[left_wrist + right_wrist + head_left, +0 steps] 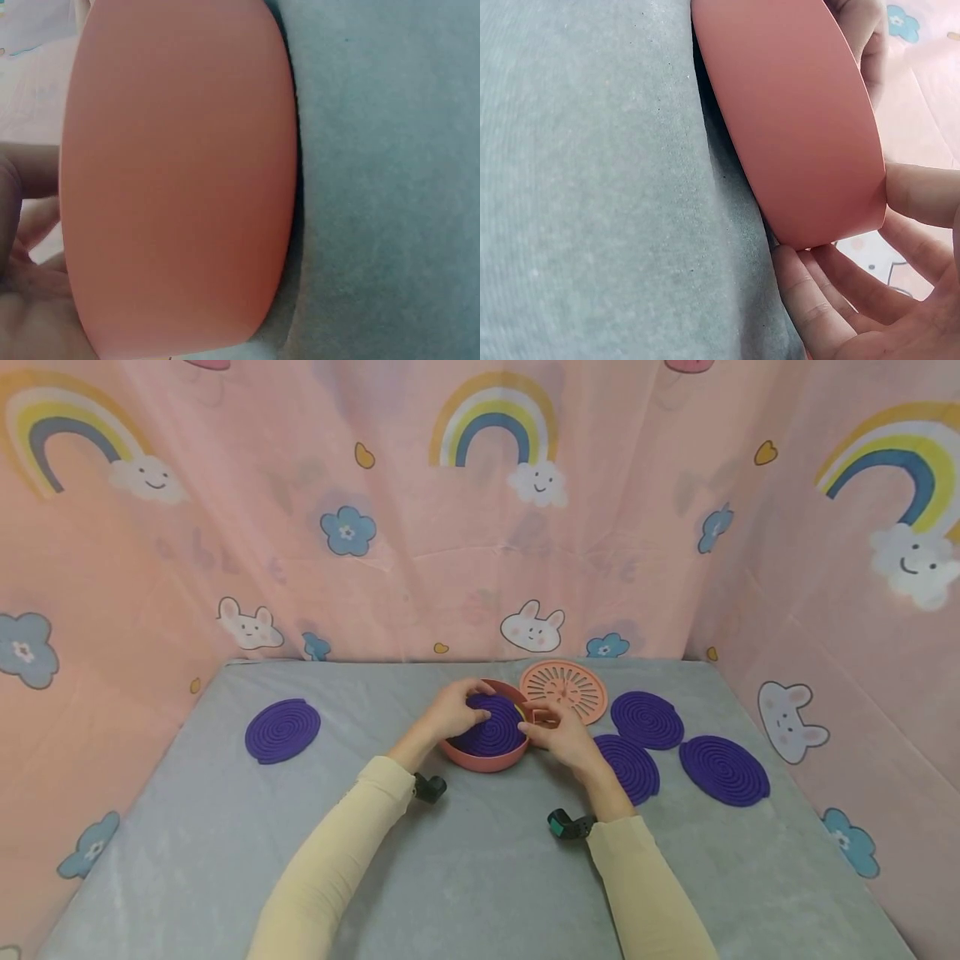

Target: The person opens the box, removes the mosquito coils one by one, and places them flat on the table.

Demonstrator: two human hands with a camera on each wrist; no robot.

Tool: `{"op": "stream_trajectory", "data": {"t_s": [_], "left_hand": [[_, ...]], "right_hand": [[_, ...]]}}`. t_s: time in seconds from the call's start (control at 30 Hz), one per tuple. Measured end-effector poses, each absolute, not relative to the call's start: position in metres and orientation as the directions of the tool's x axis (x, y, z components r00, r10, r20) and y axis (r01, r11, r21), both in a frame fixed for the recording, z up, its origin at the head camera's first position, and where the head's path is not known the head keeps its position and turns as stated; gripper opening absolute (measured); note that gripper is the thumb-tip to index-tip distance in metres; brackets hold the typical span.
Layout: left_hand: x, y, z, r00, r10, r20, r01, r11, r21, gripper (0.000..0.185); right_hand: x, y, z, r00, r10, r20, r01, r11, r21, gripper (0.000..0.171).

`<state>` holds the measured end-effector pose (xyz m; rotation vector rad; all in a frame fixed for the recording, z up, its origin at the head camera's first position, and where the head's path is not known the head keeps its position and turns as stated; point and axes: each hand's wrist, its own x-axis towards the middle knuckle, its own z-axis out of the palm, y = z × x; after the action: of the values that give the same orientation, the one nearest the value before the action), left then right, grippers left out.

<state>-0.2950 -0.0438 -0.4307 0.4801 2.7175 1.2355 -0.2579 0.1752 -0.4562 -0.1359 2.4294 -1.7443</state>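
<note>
A purple mosquito coil (491, 732) lies inside a round coral mosquito coil holder (486, 764) on the cloth. My left hand (454, 708) reaches over the holder's left side, pinching the coil with the thumb on its face and fingers at its back edge. At the right side, my right hand (564, 732) grips the holder's rim, its thumb near the coil's edge. In the right wrist view, several fingers (817, 307) lie against the outside of the wall. The left wrist view shows mostly the holder's outer wall (180, 180), which hides the coil and left fingertips.
A coral slotted lid (564, 689) lies behind my right hand. To the right are three more purple coils (647, 720), one partly behind my wrist. Another coil (282, 732) lies far left. Grey cloth (480, 877) covers the table; a patterned pink curtain (420, 568) hangs behind it.
</note>
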Motion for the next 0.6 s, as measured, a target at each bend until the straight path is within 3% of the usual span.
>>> {"op": "stream_trajectory", "data": {"t_s": [0.3, 0.6], "left_hand": [[-0.296, -0.048, -0.427, -0.938, 0.346, 0.005, 0.212, 0.564, 0.798, 0.033], [-0.292, -0.054, -0.407, -0.938, 0.341, 0.064, 0.250, 0.534, 0.808, 0.033]], "right_hand": [[-0.256, 0.175, -0.456, -0.983, -0.172, -0.064, 0.005, 0.328, -0.945, 0.046], [-0.258, 0.176, -0.457, -0.985, -0.168, -0.050, -0.010, 0.341, -0.940, 0.043]]}}
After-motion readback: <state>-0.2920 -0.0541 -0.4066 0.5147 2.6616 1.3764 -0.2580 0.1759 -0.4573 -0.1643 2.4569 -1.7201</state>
